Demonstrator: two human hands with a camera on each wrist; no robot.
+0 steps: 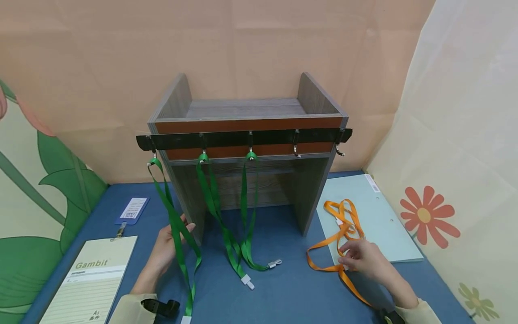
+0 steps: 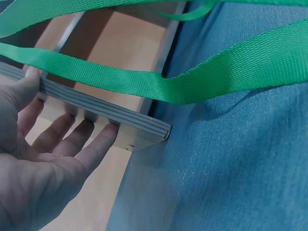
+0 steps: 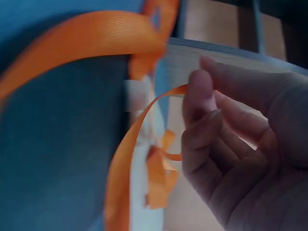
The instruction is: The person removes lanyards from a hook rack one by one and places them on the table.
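My right hand point(image 1: 362, 258) pinches a strap of the orange lanyard point(image 3: 122, 163) between thumb and fingers, low over the table at right. The rest of the orange lanyard lies in loops across the pale blue folder point(image 1: 390, 229) and the table. At left, my left hand point(image 1: 166, 249) holds the front edge of the grey wooden shelf's side panel point(image 2: 137, 125), thumb at the edge and fingertips against the outer face. A green lanyard point(image 1: 176, 220) passes in front of that hand. Two other green lanyards point(image 1: 212, 193) point(image 1: 244, 216) hang from the black hook rail point(image 1: 226, 139) across the shelf's front.
Two more hooks point(image 1: 296, 150) point(image 1: 339, 148) are on the rail's right side. On the left of the blue table point(image 1: 283, 297) lie a clipped notepad point(image 1: 91, 274) and a blue badge holder point(image 1: 133, 210). A peach backdrop point(image 1: 243, 45) stands behind, with a flowered curtain point(image 1: 453, 148) at right.
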